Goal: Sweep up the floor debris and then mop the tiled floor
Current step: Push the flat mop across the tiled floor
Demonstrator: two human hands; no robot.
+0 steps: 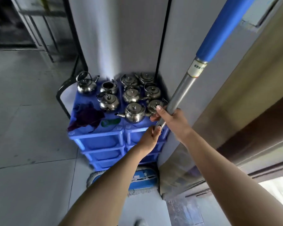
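Note:
A mop with a silver metal handle (178, 93) and a blue grip sleeve (219, 28) leans up to the upper right. Its flat blue mop head (142, 177) with a grey fringe lies on the grey tiled floor (23, 128), partly hidden behind my left forearm. My right hand (168, 118) grips the silver handle. Just below it, my left hand (151, 136) holds the same handle with curled fingers. The lowest stretch of the handle is hidden by my arms.
A stack of blue plastic crates (101, 144) stands against a white pillar (121, 38), topped with several steel teapots (134, 111) and a dark red cloth (87, 117). A beige wall (235, 103) and dark door frame run along the right. A black metal rack (44, 35) stands far left.

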